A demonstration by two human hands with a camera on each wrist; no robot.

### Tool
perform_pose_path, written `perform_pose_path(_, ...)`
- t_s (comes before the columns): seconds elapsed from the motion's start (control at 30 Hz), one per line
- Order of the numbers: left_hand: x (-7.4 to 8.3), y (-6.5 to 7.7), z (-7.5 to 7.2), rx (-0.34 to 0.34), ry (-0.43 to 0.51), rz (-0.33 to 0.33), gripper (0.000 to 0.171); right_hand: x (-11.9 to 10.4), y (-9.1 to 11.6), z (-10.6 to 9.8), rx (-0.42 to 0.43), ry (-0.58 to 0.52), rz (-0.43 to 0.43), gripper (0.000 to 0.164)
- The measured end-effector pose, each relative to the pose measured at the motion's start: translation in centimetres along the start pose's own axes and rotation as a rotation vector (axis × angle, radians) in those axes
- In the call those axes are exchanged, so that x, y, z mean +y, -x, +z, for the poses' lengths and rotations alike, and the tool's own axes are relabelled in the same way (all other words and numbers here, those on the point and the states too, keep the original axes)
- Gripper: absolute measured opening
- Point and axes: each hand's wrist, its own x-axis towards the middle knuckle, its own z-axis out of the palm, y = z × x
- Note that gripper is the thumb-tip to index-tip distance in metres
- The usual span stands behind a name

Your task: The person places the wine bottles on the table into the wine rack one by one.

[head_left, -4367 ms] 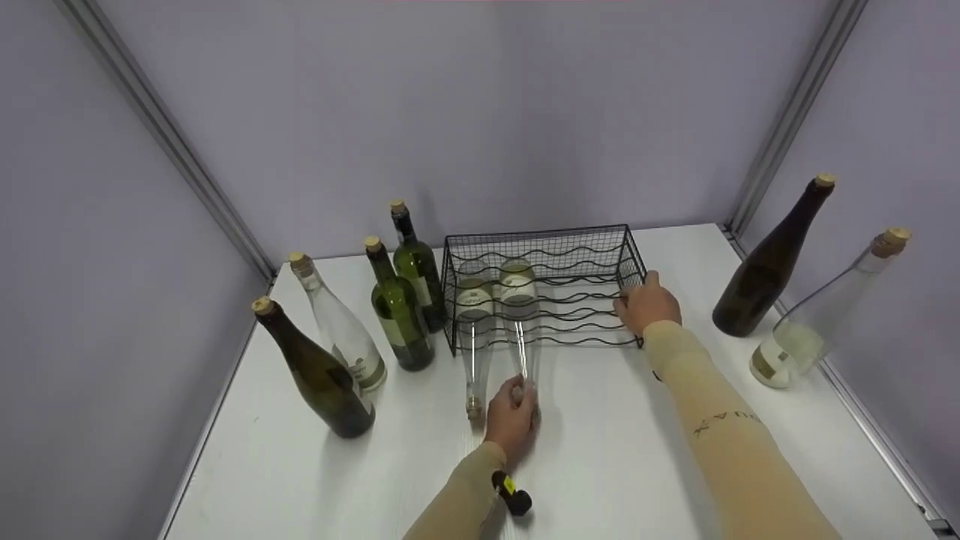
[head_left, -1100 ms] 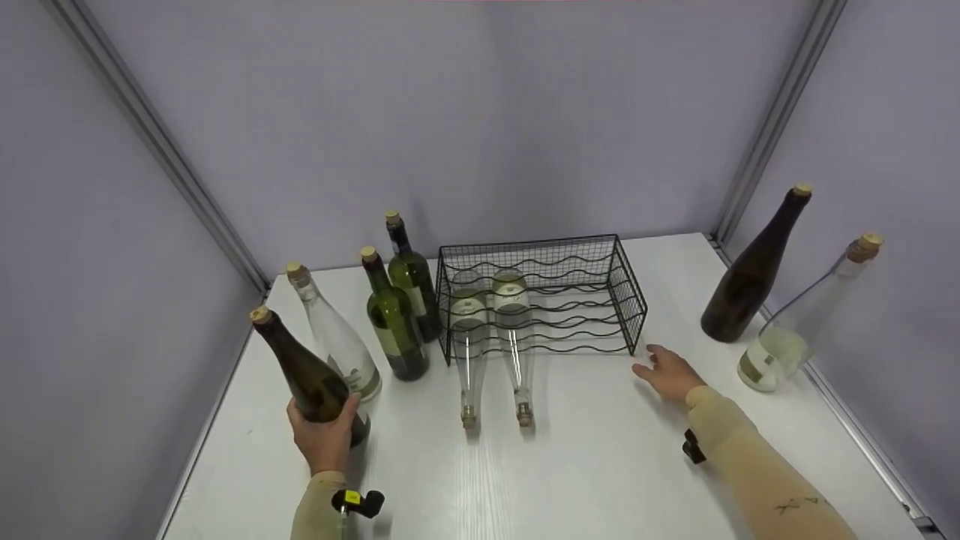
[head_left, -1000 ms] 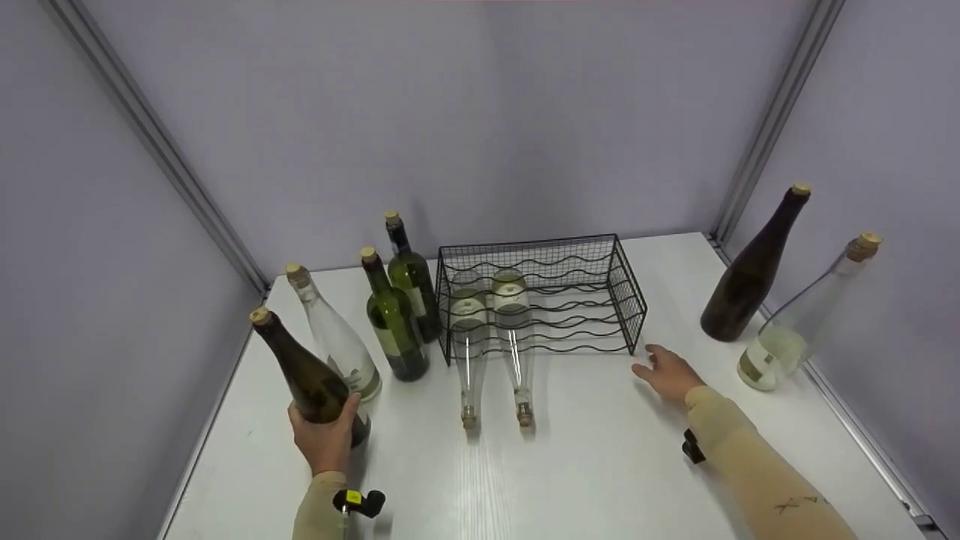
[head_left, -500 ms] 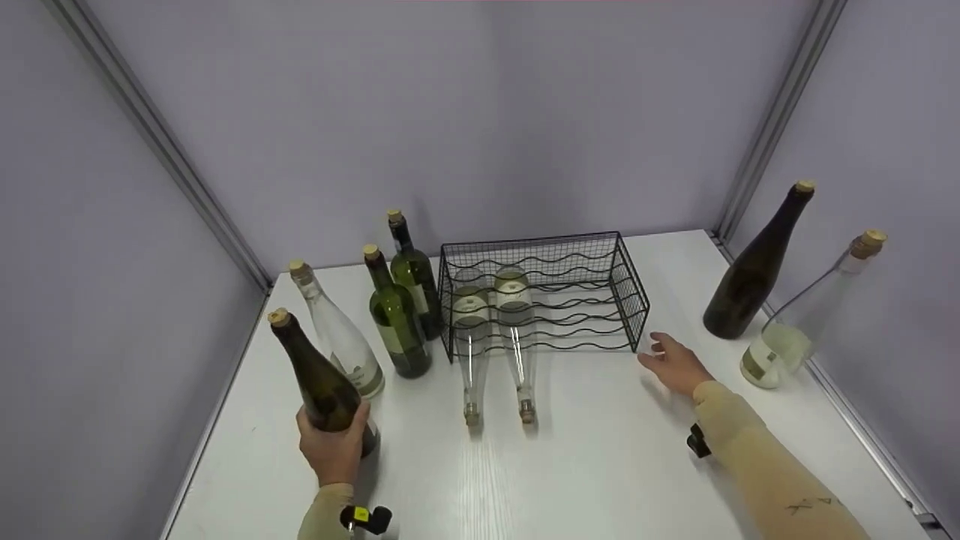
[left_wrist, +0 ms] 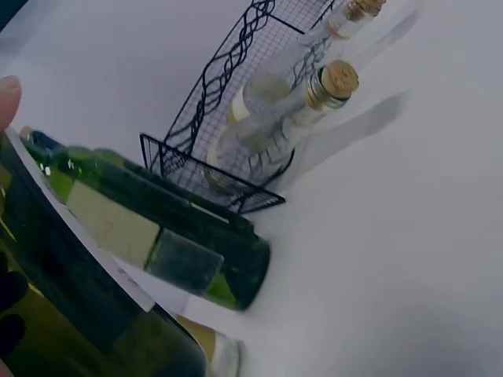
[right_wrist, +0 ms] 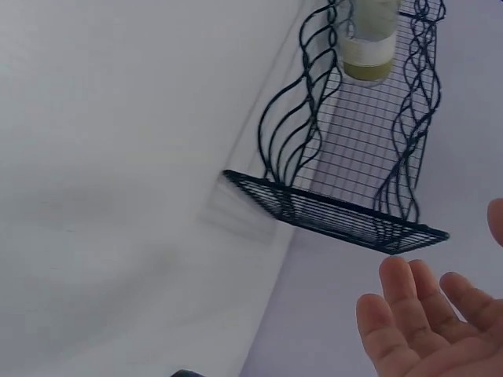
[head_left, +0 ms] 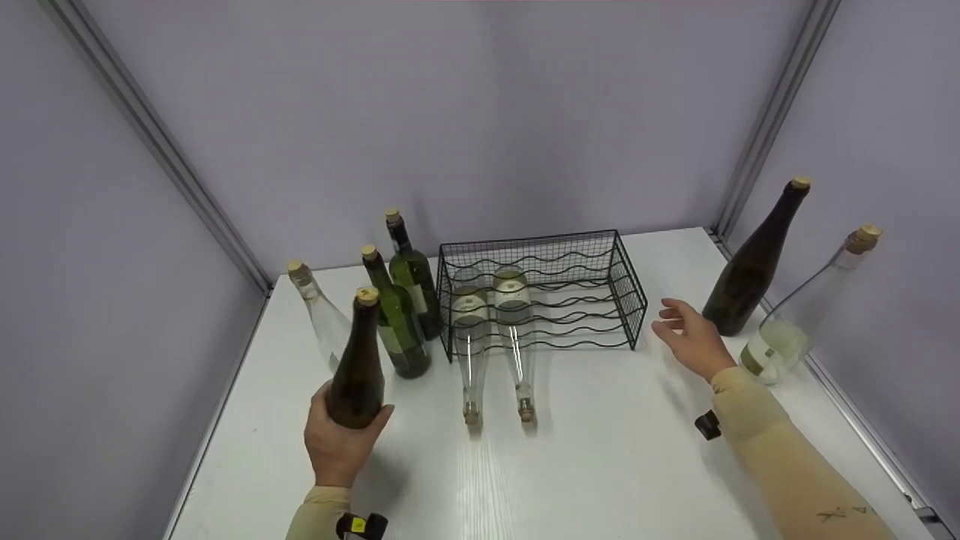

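My left hand [head_left: 339, 442] grips a dark brown corked wine bottle [head_left: 358, 375] round its lower body. The bottle leans slightly, its cork end up, and overlaps the standing bottles behind it in the head view. In the left wrist view the same bottle [left_wrist: 71, 298] fills the lower left corner. My right hand [head_left: 694, 341] hovers with loosely bent fingers, holding nothing, between the black wire rack [head_left: 630, 289] and a standing dark bottle [head_left: 750, 274]. Two clear corked bottles [head_left: 470, 360] lie side by side in the rack's left part, necks toward me.
Left of the rack stand two green bottles [head_left: 401, 341] and a clear bottle [head_left: 324, 319]. At the right edge stands another clear corked bottle [head_left: 780, 337]. Walls enclose the white table [head_left: 570, 465] at the back and sides.
The left hand left the second clear bottle in the rack, took the brown bottle at the left, and raised it rightward. The right hand let go of the rack and moved right.
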Motion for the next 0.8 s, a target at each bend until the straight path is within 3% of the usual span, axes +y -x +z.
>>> perform_pose_path(0.13, 1.3, -0.3, 0.2, -0.059, -0.036, 0.173, 0.091, -2.3, 0.2, -0.4, 0.056, -0.037, -0.109, 0.053)
perform_pose_path(0.33, 3.0, -1.2, 1.1, -0.170, -0.064, 0.439, 0.091, -6.1, 0.9, -0.2, 0.061, -0.062, -0.255, 0.044)
perform_pose_path(0.53, 4.8, -1.5, 2.5, -0.337, -0.177, 0.618, 0.095, -11.0, 2.9, 0.4, 0.021, -0.099, -0.337, 0.033)
perform_pose_path(0.67, 6.2, -1.2, 3.6, -0.452, -0.251, 0.725, 0.097, -11.8, 3.7, 2.0, -0.078, -0.102, -0.382, 0.028)
perform_pose_path(0.8, 7.5, -0.8, 4.8, -0.555, -0.329, 0.794, 0.097, -11.2, 3.9, 4.4, -0.265, -0.011, -0.491, 0.029)
